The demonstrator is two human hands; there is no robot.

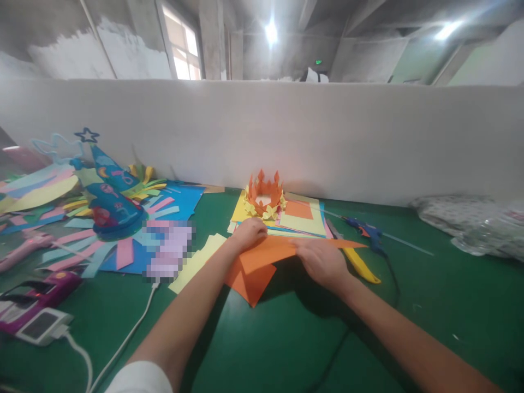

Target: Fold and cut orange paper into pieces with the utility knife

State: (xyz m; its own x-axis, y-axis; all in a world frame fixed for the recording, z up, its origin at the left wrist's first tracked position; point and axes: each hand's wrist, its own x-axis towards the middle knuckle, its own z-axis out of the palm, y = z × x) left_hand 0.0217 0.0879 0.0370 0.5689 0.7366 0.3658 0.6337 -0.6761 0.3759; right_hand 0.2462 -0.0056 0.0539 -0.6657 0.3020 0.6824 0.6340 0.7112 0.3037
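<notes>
A strip of orange paper stretches between my two hands above the green table. My left hand grips its far left part, fingers curled over the edge. Farther right, my right hand pinches the strip's near edge, and its pointed end sticks out past the fingers. Beneath it lies another orange sheet, partly in shadow. Just beyond my hands, an orange paper crown with yellow paper flowers round its base stands on a stack of coloured sheets.
A blue glue gun and a yellow-handled cutter lie right. At left are blue cone hats with paper fringes, a blurred-out device, a purple power strip and white cables. A white partition closes off the back.
</notes>
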